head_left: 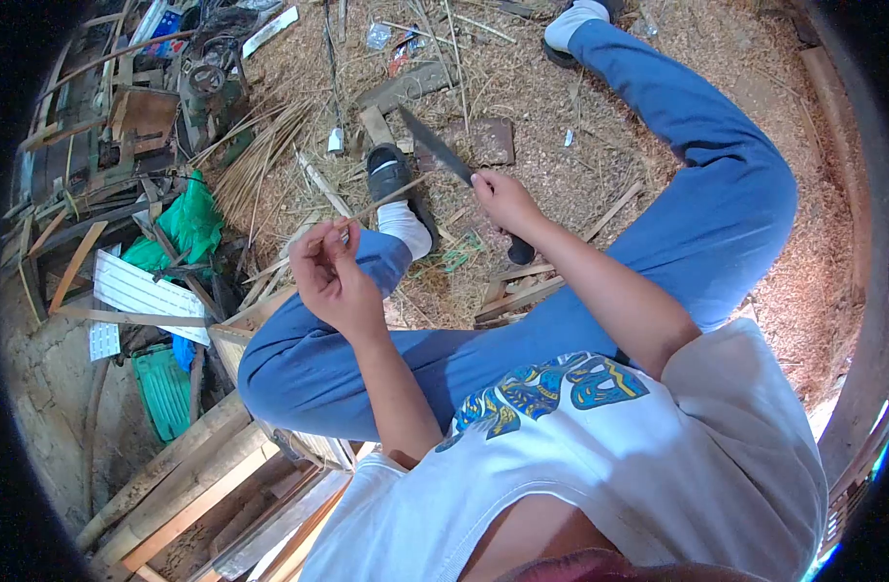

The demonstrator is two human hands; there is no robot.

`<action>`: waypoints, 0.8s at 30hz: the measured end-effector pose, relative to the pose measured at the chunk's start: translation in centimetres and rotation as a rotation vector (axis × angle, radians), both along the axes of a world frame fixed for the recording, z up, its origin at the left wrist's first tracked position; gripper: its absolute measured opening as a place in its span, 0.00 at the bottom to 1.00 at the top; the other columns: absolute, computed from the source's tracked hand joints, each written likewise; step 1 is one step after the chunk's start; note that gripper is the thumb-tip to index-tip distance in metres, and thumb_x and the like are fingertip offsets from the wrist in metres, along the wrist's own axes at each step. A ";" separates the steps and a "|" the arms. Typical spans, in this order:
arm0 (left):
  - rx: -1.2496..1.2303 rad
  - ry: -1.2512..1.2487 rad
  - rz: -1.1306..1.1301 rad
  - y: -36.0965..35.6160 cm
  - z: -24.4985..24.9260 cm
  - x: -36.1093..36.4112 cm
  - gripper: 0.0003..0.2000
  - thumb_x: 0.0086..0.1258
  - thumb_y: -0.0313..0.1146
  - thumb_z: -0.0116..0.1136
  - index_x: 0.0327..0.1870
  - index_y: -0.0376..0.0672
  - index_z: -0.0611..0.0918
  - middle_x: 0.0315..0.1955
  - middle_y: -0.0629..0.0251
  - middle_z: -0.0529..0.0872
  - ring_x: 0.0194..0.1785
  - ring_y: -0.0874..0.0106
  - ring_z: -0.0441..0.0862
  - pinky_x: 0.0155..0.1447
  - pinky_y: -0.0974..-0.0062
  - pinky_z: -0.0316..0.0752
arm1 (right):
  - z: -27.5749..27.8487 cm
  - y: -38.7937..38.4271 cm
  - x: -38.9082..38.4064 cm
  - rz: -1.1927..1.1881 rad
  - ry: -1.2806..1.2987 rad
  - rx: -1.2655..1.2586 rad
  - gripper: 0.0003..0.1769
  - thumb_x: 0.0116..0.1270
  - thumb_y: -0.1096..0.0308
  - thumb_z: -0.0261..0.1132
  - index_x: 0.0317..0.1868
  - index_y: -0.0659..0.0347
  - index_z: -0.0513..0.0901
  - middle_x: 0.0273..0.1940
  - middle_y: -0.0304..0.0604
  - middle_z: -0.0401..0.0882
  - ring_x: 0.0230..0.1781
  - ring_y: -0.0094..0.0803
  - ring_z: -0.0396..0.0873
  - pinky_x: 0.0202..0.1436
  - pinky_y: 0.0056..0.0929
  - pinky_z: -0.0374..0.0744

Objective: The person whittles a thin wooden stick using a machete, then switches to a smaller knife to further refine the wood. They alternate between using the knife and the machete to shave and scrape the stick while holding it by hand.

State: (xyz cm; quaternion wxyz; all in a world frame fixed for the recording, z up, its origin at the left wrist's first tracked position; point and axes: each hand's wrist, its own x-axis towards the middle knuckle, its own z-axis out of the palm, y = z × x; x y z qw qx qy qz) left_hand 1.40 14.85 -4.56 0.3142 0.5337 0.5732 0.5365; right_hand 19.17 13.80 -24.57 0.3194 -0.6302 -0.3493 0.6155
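Note:
My right hand (508, 204) is wrapped round the dark handle of a long knife (437, 145). Its blade points up and to the left, away from my body, and the handle's butt shows below the hand. With bent fingers my left hand (338, 281) pinches a thin wooden strip (394, 198) above my bent knee. The strip slants up to the right, its far end near the blade but seemingly apart from it. Below these lies my dark shoe (390, 171) with a white sock.
Long thin strips (270, 155) lie in a pile on the shavings-covered ground. To the left are a green plastic bag (190, 225), a white slotted panel (144, 291), a teal ribbed piece (161, 390) and scrap boards. Wooden beams (188, 475) run beside my seat.

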 end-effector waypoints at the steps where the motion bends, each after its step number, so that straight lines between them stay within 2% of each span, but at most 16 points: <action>1: 0.007 -0.007 0.006 0.1 0.1 0.2 0.05 0.81 0.18 0.51 0.50 0.32 0.78 0.48 0.59 0.81 0.52 0.72 0.85 0.57 0.69 0.89 | 0.3 0.1 0.3 -0.028 0.004 -0.013 0.19 0.82 0.54 0.55 0.44 0.61 0.80 0.21 0.40 0.77 0.15 0.31 0.77 0.23 0.35 0.76; 2: 0.013 -0.014 0.012 0.2 0.1 0.4 0.05 0.81 0.18 0.51 0.50 0.32 0.78 0.48 0.59 0.81 0.52 0.72 0.85 0.57 0.69 0.89 | 0.5 0.1 0.6 -0.057 0.008 -0.027 0.19 0.82 0.53 0.55 0.44 0.62 0.80 0.21 0.39 0.77 0.15 0.30 0.77 0.22 0.34 0.76; 5: 0.039 -0.043 -0.009 -0.1 -0.2 0.8 0.04 0.81 0.18 0.51 0.50 0.32 0.78 0.48 0.59 0.81 0.52 0.72 0.85 0.57 0.69 0.89 | 3.5 0.1 0.2 -0.122 0.280 -0.004 0.19 0.83 0.53 0.54 0.43 0.61 0.79 0.23 0.37 0.77 0.18 0.25 0.78 0.23 0.29 0.76; 8: 0.048 0.019 0.008 -0.6 -0.4 1.1 0.05 0.81 0.20 0.52 0.51 0.33 0.78 0.48 0.58 0.84 0.54 0.69 0.86 0.61 0.64 0.88 | 8.4 0.3 -1.1 -0.029 0.540 0.138 0.18 0.84 0.54 0.55 0.41 0.60 0.79 0.25 0.36 0.78 0.19 0.23 0.78 0.24 0.26 0.76; 11: 0.069 0.058 -0.014 -0.5 -0.5 0.9 0.05 0.81 0.20 0.52 0.52 0.33 0.78 0.48 0.59 0.84 0.55 0.69 0.86 0.60 0.64 0.88 | 11.9 0.1 -2.1 0.085 0.476 0.243 0.18 0.86 0.54 0.53 0.41 0.58 0.77 0.26 0.32 0.77 0.18 0.19 0.74 0.22 0.22 0.73; 14: 0.040 -0.039 0.008 -0.6 -0.1 1.6 0.04 0.79 0.16 0.53 0.49 0.31 0.78 0.46 0.59 0.79 0.52 0.71 0.85 0.56 0.71 0.89 | 12.5 -0.6 -3.1 0.029 0.360 0.307 0.18 0.85 0.55 0.54 0.39 0.58 0.78 0.26 0.30 0.76 0.19 0.18 0.73 0.23 0.22 0.72; 15: 0.049 -0.014 -0.004 -0.6 0.1 1.9 0.04 0.79 0.16 0.53 0.49 0.31 0.78 0.46 0.59 0.79 0.52 0.71 0.85 0.56 0.71 0.89 | 12.9 -0.5 -3.2 0.012 0.245 0.361 0.19 0.84 0.55 0.57 0.37 0.61 0.78 0.23 0.34 0.75 0.20 0.22 0.73 0.25 0.28 0.72; 18: 0.067 0.021 -0.030 -0.2 0.2 2.7 0.04 0.79 0.16 0.53 0.49 0.31 0.78 0.45 0.59 0.79 0.52 0.71 0.85 0.55 0.72 0.90 | 14.4 0.0 -2.4 -0.005 0.062 0.437 0.19 0.82 0.56 0.59 0.37 0.63 0.78 0.22 0.42 0.75 0.19 0.30 0.73 0.27 0.35 0.71; 21: 0.085 0.024 -0.035 0.3 0.0 2.6 0.04 0.79 0.16 0.53 0.49 0.31 0.78 0.45 0.59 0.78 0.52 0.71 0.85 0.53 0.73 0.90 | 11.1 0.6 -2.3 -0.006 -0.054 0.436 0.18 0.80 0.55 0.61 0.40 0.64 0.79 0.22 0.48 0.75 0.20 0.37 0.73 0.28 0.39 0.72; 24: 0.082 0.118 -0.056 0.9 -0.3 1.9 0.04 0.79 0.16 0.52 0.49 0.31 0.78 0.46 0.59 0.78 0.50 0.71 0.85 0.50 0.74 0.90 | 3.6 0.1 -2.0 -0.021 -0.178 0.204 0.20 0.80 0.53 0.60 0.40 0.63 0.81 0.22 0.48 0.76 0.20 0.38 0.74 0.28 0.39 0.72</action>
